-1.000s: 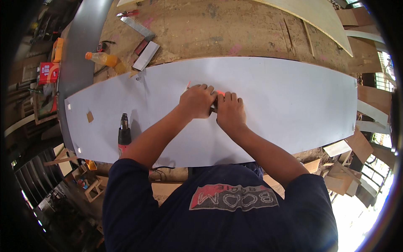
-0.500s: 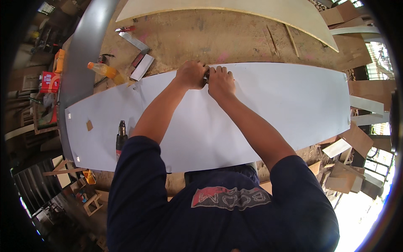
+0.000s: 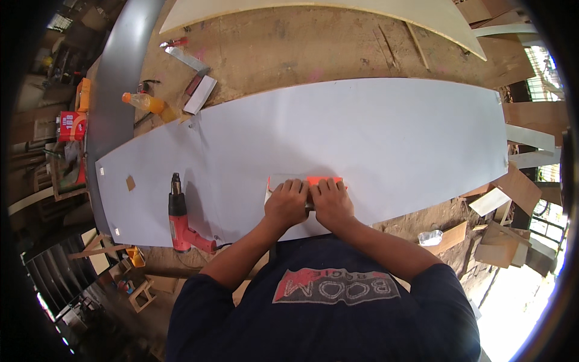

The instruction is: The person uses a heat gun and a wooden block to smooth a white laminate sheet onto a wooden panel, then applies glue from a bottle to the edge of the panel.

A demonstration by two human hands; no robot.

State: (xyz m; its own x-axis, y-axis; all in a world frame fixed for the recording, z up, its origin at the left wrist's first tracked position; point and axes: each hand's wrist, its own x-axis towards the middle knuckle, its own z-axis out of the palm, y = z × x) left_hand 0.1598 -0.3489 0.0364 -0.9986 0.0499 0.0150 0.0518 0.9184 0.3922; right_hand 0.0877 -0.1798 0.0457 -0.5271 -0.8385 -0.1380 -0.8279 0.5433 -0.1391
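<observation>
A large pale grey-white panel (image 3: 410, 139) lies flat across the work table in front of me. Near its close edge my left hand (image 3: 287, 203) and my right hand (image 3: 332, 204) are side by side, fingers curled over a flat grey and orange block (image 3: 324, 180). The block rests on the panel, its orange part under the right fingers and a grey part beside the left. Its underside and exact kind are hidden by my hands. To the left, a red and black heat gun (image 3: 179, 224) lies on the panel. A small brown scrap (image 3: 130, 183) sits farther left.
Beyond the panel are a bottle of orange liquid (image 3: 148, 104), a metal square (image 3: 186, 59) and a white and dark red block (image 3: 201, 95). A pale board (image 3: 338, 7) spans the far side. At right are wood offcuts (image 3: 500, 241) and a clear plastic container (image 3: 430, 238).
Both hands have come from the panel's far edge back toward my body, and the orange part of the block now shows. The heat gun is now in full view.
</observation>
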